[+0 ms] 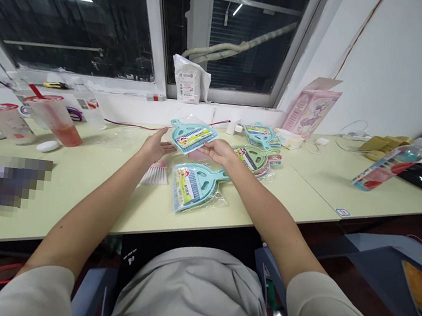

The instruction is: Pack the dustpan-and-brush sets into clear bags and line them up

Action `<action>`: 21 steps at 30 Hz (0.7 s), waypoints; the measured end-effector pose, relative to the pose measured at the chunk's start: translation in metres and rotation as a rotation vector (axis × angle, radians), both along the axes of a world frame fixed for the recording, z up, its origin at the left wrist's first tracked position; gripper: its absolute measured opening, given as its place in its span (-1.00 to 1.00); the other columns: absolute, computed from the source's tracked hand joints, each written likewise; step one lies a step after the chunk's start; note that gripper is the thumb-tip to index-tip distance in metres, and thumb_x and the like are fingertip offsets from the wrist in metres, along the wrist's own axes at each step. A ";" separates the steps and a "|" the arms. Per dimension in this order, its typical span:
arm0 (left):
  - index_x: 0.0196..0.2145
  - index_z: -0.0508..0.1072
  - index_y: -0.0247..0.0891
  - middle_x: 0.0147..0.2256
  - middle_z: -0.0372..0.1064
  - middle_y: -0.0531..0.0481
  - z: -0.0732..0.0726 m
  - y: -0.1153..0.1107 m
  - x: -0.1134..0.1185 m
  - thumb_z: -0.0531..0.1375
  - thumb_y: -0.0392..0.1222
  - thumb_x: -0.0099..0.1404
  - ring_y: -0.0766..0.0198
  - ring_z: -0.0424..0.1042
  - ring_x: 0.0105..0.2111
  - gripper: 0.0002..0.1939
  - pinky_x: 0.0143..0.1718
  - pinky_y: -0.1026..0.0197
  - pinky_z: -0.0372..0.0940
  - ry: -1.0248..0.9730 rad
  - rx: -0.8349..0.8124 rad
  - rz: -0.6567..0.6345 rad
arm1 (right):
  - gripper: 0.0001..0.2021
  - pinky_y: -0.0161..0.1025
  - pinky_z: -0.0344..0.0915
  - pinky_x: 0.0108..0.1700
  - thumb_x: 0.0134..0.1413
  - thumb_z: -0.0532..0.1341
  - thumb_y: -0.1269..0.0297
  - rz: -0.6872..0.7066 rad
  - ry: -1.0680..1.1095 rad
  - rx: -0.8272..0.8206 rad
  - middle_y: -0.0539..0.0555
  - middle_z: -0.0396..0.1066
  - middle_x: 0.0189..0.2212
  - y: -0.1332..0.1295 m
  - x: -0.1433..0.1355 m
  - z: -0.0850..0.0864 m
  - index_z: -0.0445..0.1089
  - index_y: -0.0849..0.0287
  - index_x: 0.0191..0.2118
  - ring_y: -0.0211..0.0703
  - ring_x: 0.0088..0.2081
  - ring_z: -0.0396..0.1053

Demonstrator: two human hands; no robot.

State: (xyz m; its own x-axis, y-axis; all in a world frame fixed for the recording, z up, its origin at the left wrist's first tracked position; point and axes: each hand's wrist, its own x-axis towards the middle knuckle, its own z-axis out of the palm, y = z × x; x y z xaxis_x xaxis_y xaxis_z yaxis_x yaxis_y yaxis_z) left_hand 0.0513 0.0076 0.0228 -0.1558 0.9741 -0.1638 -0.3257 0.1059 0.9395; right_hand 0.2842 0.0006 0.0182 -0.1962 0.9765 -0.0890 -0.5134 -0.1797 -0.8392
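Note:
Between my two hands is a blue dustpan set (194, 137) in clear wrap with a yellow label. My left hand (156, 147) is at its left edge, fingers apart. My right hand (219, 152) grips its lower right edge. Just below lies a wrapped blue dustpan set (193, 184), its handle pointing right. A pink brush with white bristles (155, 173) rests beside it, under my left wrist. Green and pink wrapped dustpans (256, 159) lie right of my right hand, with another wrapped blue set (261, 135) behind them.
Two cups with red straws (54, 119) (9, 121) and a clear bottle (90, 107) stand at the left. A pink box (310, 108) is at the back right. A tilted bottle (387, 167) stands farther right. A white package (190, 81) sits on the sill.

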 end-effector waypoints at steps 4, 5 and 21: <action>0.03 0.43 -0.32 -0.17 0.53 -0.21 -0.005 -0.003 0.010 0.31 -0.23 0.29 0.15 0.59 -0.27 -0.64 -0.20 0.13 0.54 -0.164 0.090 -0.176 | -0.66 -0.11 0.61 -0.03 0.10 0.11 0.78 0.008 -0.012 -0.012 0.12 0.60 -0.29 0.001 -0.001 -0.002 0.46 0.28 -0.14 -0.13 -0.20 0.60; 0.01 0.44 -0.35 -0.18 0.55 -0.19 -0.004 -0.005 0.013 0.28 -0.30 0.29 0.18 0.59 -0.29 -0.68 -0.22 0.16 0.54 -0.164 0.103 -0.188 | -0.66 -0.12 0.61 -0.03 0.10 0.11 0.78 0.012 -0.016 -0.012 0.12 0.60 -0.28 0.002 -0.001 -0.002 0.46 0.28 -0.15 -0.13 -0.20 0.60; -0.03 0.48 -0.39 -0.25 0.59 -0.22 0.004 -0.021 0.023 0.19 -0.31 0.28 0.09 0.62 -0.35 -0.70 -0.33 0.10 0.57 -0.213 -0.002 -0.270 | -0.66 -0.21 0.57 -0.02 0.12 0.12 0.79 -0.009 0.003 -0.019 0.09 0.59 -0.25 0.002 -0.005 -0.003 0.46 0.25 -0.17 -0.18 -0.18 0.55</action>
